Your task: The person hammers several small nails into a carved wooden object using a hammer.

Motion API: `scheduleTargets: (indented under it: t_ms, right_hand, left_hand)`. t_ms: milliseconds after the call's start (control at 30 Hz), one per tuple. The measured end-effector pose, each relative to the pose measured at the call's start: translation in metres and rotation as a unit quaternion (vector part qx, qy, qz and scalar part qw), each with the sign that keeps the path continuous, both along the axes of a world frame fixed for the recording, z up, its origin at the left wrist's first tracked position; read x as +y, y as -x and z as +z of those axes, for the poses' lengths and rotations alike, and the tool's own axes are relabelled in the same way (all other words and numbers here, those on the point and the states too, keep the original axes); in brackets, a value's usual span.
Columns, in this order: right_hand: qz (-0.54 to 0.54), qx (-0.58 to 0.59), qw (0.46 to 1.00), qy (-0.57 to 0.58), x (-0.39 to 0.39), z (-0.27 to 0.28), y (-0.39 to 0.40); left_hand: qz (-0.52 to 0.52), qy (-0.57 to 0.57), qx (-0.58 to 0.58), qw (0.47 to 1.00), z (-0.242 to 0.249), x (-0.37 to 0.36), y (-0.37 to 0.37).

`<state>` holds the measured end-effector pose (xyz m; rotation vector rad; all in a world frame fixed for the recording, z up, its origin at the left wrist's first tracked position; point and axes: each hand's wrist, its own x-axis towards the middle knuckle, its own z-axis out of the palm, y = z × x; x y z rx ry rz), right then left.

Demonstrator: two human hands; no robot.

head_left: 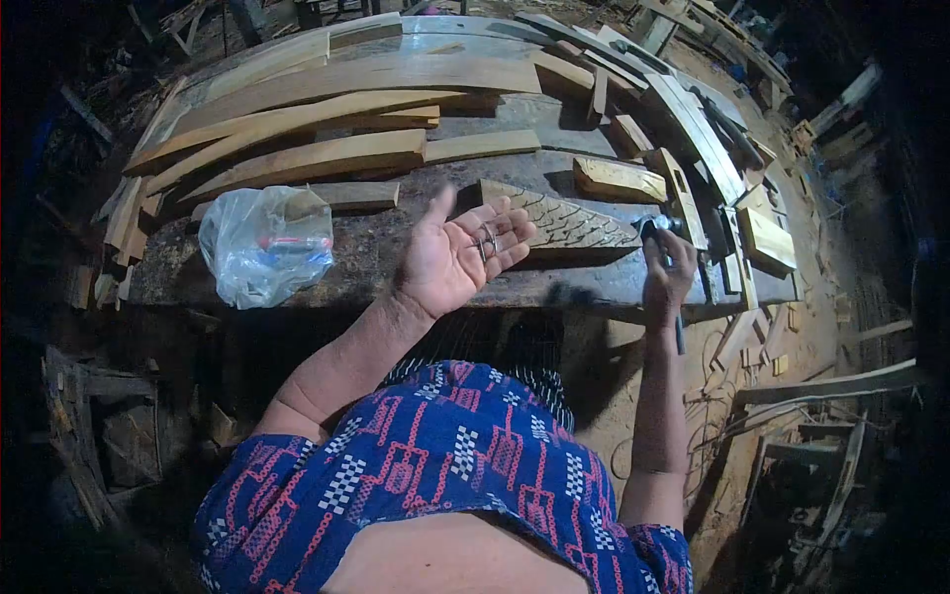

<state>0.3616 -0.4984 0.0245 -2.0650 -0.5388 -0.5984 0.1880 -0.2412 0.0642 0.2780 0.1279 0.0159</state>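
My left hand (pixel 445 259) is palm up over the workbench edge, fingers stretched out and slightly curled. A few small dark metal pieces that look like nails (pixel 485 243) lie across its fingers. My right hand (pixel 669 269) is closed around a hammer (pixel 680 335); the handle pokes out below the fist, and the metal head is partly covered by the fingers. Between the hands lies a tapered wooden board (pixel 564 220) with rows of dark, scale-like marks on its top face. The hammer's head is close to the board's narrow right end.
A clear plastic bag (pixel 259 247) with something red and blue inside sits at left on the dark workbench (pixel 376 282). Long planks (pixel 346 84) lie along the back. Short blocks (pixel 619 180) and pale timber (pixel 698 139) crowd the right. Scraps cover the ground.
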Motion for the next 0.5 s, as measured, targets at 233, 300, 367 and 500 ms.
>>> scheduleTargets:
  t_ms: [233, 300, 367, 500]
  right_hand:
    - [0.192, -0.090, 0.973, 0.096, 0.065, 0.053, 0.096]
    - [0.221, -0.098, 0.964, 0.111, 0.079, 0.055, 0.111]
    - [0.235, -0.146, 0.951, 0.137, 0.086, 0.050, 0.116]
    - [0.258, -0.152, 0.938, 0.174, 0.085, 0.038, 0.111]
  left_hand:
    - [-0.023, 0.002, 0.003, 1.000, -0.002, -0.017, -0.005]
    - [-0.055, 0.007, 0.008, 0.998, -0.007, -0.015, -0.004]
    - [-0.069, -0.032, 0.017, 0.997, -0.008, -0.015, 0.003]
    - [-0.079, -0.054, 0.021, 0.995, -0.016, -0.021, -0.001]
